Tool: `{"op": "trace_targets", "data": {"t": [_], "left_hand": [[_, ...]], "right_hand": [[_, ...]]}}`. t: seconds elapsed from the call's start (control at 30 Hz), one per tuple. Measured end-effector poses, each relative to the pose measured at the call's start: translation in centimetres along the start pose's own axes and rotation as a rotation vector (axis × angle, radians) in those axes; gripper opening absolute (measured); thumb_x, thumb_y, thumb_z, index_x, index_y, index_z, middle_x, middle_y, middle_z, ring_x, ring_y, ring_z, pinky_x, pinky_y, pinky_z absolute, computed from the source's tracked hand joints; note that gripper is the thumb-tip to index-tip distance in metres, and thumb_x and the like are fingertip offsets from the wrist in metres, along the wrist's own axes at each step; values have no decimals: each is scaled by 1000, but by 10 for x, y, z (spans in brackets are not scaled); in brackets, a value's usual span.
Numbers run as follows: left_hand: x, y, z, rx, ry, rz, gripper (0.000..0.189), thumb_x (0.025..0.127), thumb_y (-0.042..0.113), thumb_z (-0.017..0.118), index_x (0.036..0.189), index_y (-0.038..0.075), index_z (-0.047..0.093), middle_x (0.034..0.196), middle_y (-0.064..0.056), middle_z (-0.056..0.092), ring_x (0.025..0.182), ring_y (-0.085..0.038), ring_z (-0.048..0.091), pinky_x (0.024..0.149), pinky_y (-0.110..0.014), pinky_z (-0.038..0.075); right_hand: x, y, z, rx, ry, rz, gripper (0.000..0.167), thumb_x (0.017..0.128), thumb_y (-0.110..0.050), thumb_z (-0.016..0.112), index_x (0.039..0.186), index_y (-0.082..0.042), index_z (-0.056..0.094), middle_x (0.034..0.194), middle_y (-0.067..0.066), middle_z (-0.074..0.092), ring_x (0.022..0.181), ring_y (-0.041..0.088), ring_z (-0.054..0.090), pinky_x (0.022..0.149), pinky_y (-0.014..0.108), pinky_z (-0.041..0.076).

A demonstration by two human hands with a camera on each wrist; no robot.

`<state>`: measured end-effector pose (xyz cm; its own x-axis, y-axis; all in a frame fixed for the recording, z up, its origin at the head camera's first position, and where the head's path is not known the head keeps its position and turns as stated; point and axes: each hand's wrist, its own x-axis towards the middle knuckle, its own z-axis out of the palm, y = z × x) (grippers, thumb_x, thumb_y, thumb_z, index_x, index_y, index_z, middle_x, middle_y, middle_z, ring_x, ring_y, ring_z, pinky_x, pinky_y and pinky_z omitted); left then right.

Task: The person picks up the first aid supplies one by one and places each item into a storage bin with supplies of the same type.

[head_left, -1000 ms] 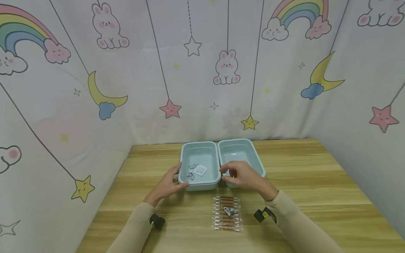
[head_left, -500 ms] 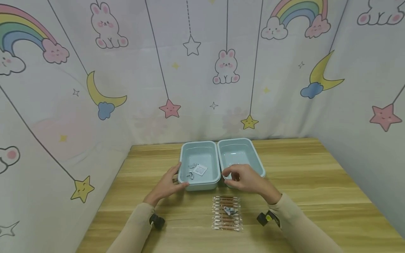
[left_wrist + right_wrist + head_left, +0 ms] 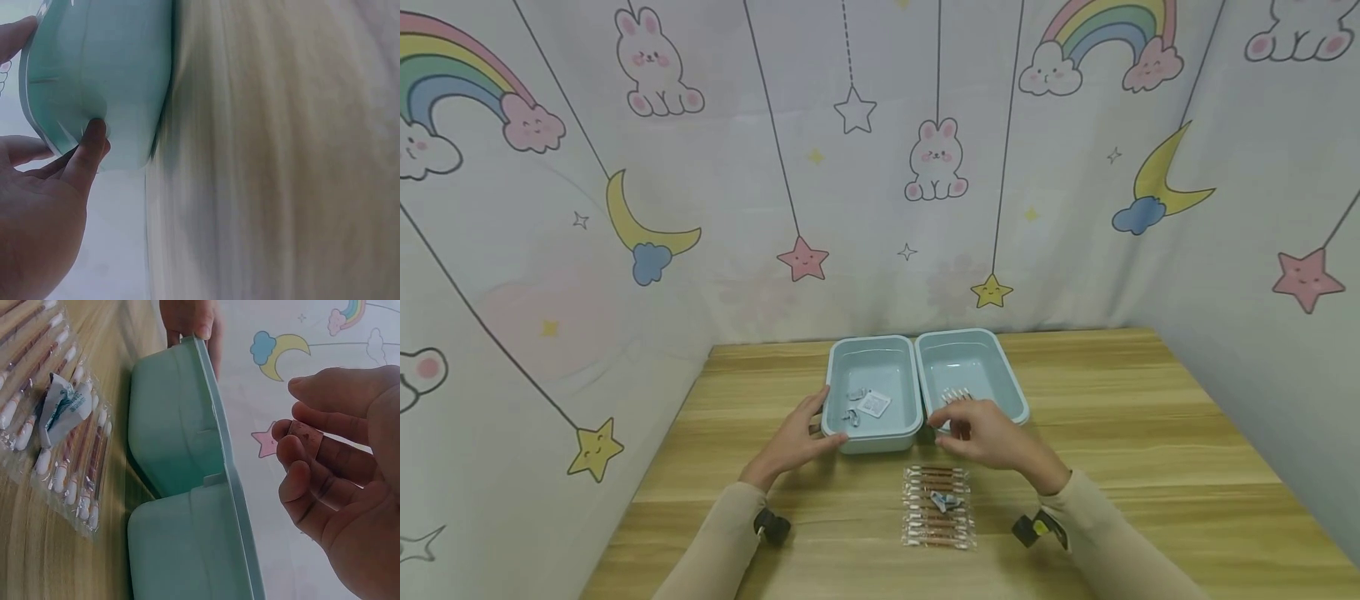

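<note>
My left hand (image 3: 797, 437) grips the near left corner of the left pale-blue bin (image 3: 880, 445); in the left wrist view its fingers (image 3: 94, 144) lie against the bin's outer wall. Crumpled silvery scraps (image 3: 852, 417) and a square white packet (image 3: 874, 403) lie in that bin. Over the near edge of the right pale-blue bin (image 3: 1011, 367) is my right hand (image 3: 985, 433). Its fingers are loosely bent, thumb apart, nothing held; a strip resembling a bandage (image 3: 306, 437) wraps one finger. White-tipped cotton swabs (image 3: 957, 394) show inside the right bin, partly hidden by this hand.
In front of the bins, a row of brown-stemmed cotton swabs (image 3: 937, 529) in clear wrapping lies on the wooden table (image 3: 1150, 467). A crumpled white-and-blue packet (image 3: 946, 501) sits on top of them. Behind the bins hangs a patterned curtain (image 3: 880, 292).
My right hand has drawn back from between the bins, toward the near side and slightly right. Swab tips in the right bin have come into view. The left hand stays on its bin.
</note>
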<state>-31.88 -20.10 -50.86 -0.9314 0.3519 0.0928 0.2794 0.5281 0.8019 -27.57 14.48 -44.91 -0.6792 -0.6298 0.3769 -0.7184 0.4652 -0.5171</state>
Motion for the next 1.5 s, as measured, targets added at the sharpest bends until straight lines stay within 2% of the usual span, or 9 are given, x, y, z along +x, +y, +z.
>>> {"op": "trace_targets", "data": {"t": [0.33, 0.53, 0.87, 1.07, 1.27, 1.5], "left_hand": [[-1, -1, 0, 4, 3, 4, 97, 83, 30, 78, 156, 7, 20, 158, -19, 24, 138, -39, 39, 105, -43, 46], [0, -1, 0, 17, 2, 6, 97, 83, 32, 78, 156, 8, 19, 158, -18, 25, 139, -38, 38, 106, -43, 45], [1, -2, 1, 1, 0, 4, 97, 83, 29, 78, 156, 7, 19, 157, -18, 26, 136, -39, 42, 104, -42, 47], [2, -1, 1, -10, 2, 10, 97, 82, 30, 79, 156, 6, 20, 157, -19, 26, 135, -40, 43, 104, -42, 47], [2, 0, 1, -5, 1, 12, 98, 82, 32, 79, 156, 6, 19, 158, -18, 25, 135, -39, 43, 103, -41, 47], [2, -1, 1, -1, 0, 13, 99, 82, 32, 79, 156, 6, 19, 158, -19, 25, 135, -39, 43, 104, -41, 47]], "right_hand": [[-7, 3, 5, 9, -15, -15, 23, 86, -10, 73, 109, -9, 71, 99, 1, 72, 63, -4, 52, 55, 16, 50], [-10, 4, 8, 22, -31, 22, 23, 87, -14, 73, 110, -11, 71, 95, -3, 71, 61, -5, 51, 54, 16, 49], [-13, 9, 13, 34, -16, -2, 22, 86, -11, 73, 108, -11, 71, 93, 4, 73, 62, -5, 52, 54, 16, 49], [-15, 9, 15, 18, -17, -8, 24, 85, -11, 75, 108, -10, 71, 89, 2, 72, 60, -6, 50, 53, 15, 48], [-19, 10, 17, 26, -31, -4, 23, 85, -11, 74, 108, -9, 71, 94, 4, 73, 60, -6, 49, 53, 15, 47], [-23, 12, 22, 22, -64, 9, 25, 85, -11, 74, 109, -6, 70, 86, -1, 69, 59, -4, 49, 52, 14, 46]]}}
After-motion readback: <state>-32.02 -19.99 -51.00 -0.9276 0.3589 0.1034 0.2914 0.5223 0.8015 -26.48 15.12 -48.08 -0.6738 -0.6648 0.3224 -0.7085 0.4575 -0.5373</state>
